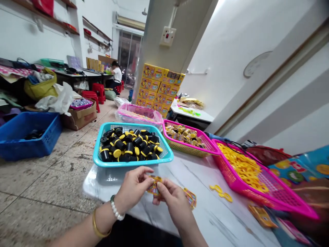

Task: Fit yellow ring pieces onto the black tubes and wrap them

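Both hands meet over the front of the white marbled table (205,212). My left hand (133,187) pinches the left edge of a small colourful printed card (153,185). From the right, my right hand (173,199) grips the same card between thumb and fingers. Beside my right hand lies a small stack of similar printed pieces (190,198). Just beyond the hands is a turquoise basket (133,165) full of black cylinders with yellow caps (130,147). Yellow ring-shaped pieces (221,193) lie on the table to the right.
A pink basket (280,202) of yellow pieces and a pink basket (186,148) of wrapped items stand right. Behind is a pale pink basket (140,111). Yellow boxes (159,89) are stacked by the pillar. A blue crate (31,137) is left; a person (117,75) sits far back.
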`<state>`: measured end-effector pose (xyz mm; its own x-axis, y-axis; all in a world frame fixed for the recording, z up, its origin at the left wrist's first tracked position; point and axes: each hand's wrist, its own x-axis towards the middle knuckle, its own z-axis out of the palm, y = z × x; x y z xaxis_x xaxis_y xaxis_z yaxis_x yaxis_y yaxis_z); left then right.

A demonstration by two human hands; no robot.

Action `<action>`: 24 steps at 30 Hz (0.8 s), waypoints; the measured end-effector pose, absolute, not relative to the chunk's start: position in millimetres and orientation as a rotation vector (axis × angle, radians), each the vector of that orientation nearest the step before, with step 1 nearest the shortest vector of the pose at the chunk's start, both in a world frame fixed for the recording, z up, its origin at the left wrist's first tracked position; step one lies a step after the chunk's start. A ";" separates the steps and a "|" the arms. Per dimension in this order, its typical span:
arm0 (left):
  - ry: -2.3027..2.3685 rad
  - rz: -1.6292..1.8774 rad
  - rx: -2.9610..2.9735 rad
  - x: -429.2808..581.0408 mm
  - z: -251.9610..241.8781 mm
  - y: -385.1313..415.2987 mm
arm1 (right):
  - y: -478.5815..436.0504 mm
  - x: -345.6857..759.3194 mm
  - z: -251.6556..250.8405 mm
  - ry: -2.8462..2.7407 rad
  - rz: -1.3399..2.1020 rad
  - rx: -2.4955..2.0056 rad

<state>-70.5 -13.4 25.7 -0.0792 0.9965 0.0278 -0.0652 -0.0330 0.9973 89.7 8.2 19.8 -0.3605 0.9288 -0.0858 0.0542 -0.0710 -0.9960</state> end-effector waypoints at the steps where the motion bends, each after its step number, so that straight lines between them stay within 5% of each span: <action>1: 1.231 1.387 1.136 -71.9 26.7 -16.8 | 9.8 87.3 22.7 -1.479 1.511 -1.112; 6: 1.379 1.685 1.152 -75.7 34.7 -42.0 | 8.0 74.3 32.7 -1.470 1.130 -1.233; 24: 1.376 1.643 1.064 -84.4 28.7 -50.8 | -9.3 57.5 27.4 -1.954 0.463 -0.764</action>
<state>-84.4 -50.8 28.7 -0.3903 0.9103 0.1377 -0.0241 -0.1596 0.9869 57.5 -9.3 27.4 -0.3507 0.6805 0.6434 0.3190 0.7328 -0.6011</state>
